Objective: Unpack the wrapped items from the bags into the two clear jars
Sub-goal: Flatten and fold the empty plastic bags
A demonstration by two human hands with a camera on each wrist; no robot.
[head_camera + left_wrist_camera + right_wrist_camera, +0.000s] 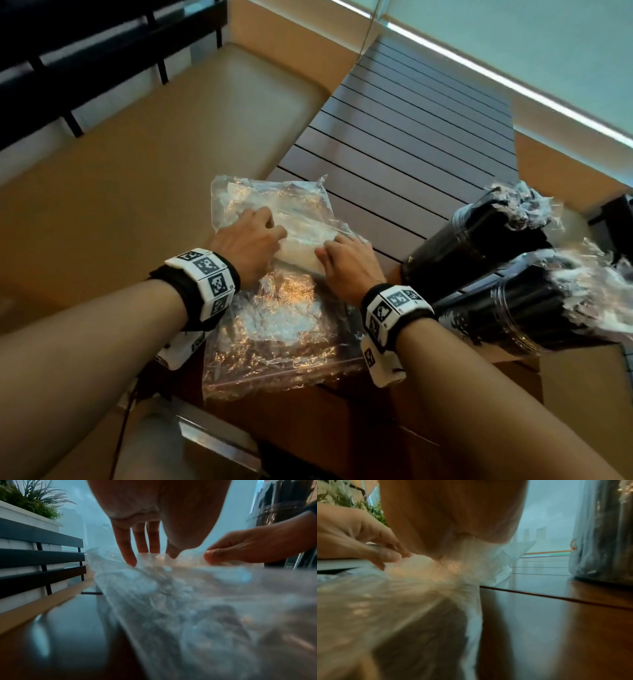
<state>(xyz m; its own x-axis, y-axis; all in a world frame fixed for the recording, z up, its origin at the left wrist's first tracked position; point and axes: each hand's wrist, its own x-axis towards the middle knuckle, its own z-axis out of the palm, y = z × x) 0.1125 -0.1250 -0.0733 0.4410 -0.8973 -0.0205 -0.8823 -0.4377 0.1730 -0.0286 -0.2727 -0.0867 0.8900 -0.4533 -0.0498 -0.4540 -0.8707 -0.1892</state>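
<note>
Two crumpled clear plastic bags lie overlapping on the dark slatted table: a far bag and a near bag with a zip edge towards me. Both hands are on the far bag. My left hand pinches its film, fingers pointing down. Close beside it, my right hand pinches the same film between thumb and fingers. Whether anything is inside the bag I cannot tell. At the right stand two clear jars, packed with dark wrapped items whose clear wrapper ends stick out of the tops.
A beige bench seat with a black slatted backrest runs along the table's left side. Behind it is a white planter with green plants. The near jar stands just right of my right hand.
</note>
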